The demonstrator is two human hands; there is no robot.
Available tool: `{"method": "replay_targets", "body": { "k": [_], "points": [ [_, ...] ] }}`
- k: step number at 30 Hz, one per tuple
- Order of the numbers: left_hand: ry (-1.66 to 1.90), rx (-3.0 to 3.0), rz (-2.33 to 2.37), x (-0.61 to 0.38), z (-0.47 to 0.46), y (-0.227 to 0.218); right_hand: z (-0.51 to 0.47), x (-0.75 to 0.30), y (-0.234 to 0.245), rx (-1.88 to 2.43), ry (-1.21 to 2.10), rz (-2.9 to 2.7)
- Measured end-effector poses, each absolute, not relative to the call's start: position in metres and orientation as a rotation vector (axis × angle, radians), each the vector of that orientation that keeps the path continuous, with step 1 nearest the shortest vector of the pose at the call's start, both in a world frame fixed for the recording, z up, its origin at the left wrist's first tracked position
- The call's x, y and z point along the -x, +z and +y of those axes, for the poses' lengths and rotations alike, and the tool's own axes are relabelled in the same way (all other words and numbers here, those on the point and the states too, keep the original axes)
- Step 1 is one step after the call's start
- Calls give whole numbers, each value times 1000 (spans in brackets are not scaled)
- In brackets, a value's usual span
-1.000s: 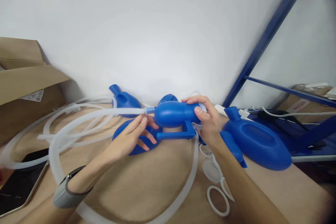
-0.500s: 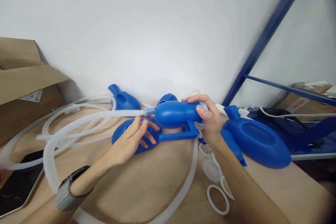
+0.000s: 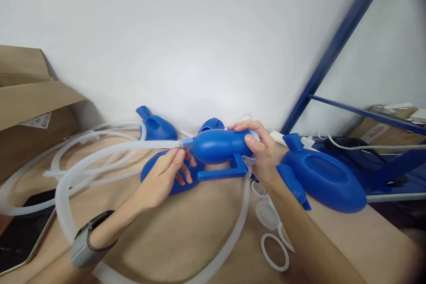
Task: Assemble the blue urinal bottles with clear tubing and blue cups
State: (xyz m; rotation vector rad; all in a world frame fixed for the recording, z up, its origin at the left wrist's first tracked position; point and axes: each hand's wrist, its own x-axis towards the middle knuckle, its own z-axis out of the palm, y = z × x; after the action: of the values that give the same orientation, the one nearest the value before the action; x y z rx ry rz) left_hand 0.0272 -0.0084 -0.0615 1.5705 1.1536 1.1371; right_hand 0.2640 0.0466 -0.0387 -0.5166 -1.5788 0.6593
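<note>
My right hand (image 3: 261, 147) is wrapped around the right end of a blue plastic bottle-shaped piece with a handle (image 3: 216, 145), which lies sideways in the air. From its narrow left tip runs a white ribbed hose (image 3: 140, 144), fitted over the tip with a small ring at the joint. My left hand (image 3: 173, 166) pinches the hose end at that ring with thumb and forefinger, the other fingers loosely spread. A clear strap (image 3: 249, 159) hangs at the right end of the piece. Below my left hand lies a blue oval bottle (image 3: 149, 167), partly hidden.
More blue bottles stand by the wall (image 3: 159, 128) and at the right (image 3: 328, 182). White rings (image 3: 274, 253) lie near my right forearm. Coiled hoses (image 3: 100, 164), a tablet (image 3: 28, 235) and a cardboard box (image 3: 29, 142) are at the left. A blue frame (image 3: 333, 62) rises at the right.
My left fingers have slid slightly left and closed at the hose joint. The blue piece has shifted a little left in view, with the surroundings shifting slightly too.
</note>
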Motion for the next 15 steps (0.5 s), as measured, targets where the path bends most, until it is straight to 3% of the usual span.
{"method": "replay_targets", "body": {
  "k": [15],
  "points": [
    [1074, -1149, 886, -32, -14, -48, 41, -262, -45, 362, 377, -1785]
  ]
}}
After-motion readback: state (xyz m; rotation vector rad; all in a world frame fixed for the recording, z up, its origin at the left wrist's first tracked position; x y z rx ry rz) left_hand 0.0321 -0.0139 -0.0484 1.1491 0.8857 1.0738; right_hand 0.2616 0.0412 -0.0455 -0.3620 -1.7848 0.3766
